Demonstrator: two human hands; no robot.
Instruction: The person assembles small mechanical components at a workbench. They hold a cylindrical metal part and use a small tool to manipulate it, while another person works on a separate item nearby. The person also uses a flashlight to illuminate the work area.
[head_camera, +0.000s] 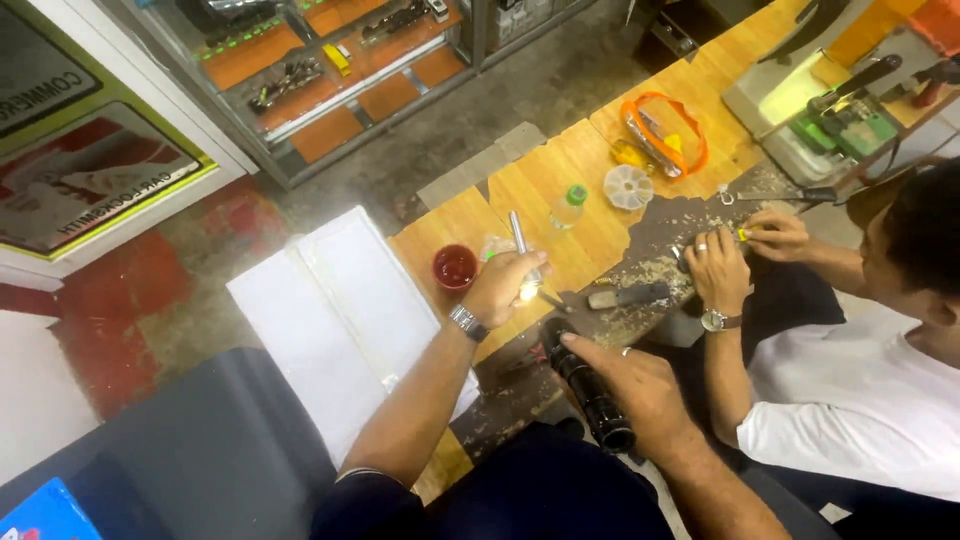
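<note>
Two hands at a wooden tabletop, one with a silver tool and one on a black tube.

I see my left hand over the tabletop, its fingers curled tight around a thin silver tool that sticks up past them. My right hand lies on a black tube near the tabletop's edge, fingers wrapped over it. A small red cup stands just beside my left hand. A little bottle with a green cap stands farther back. Another person's hands work near a round white dish.
</note>
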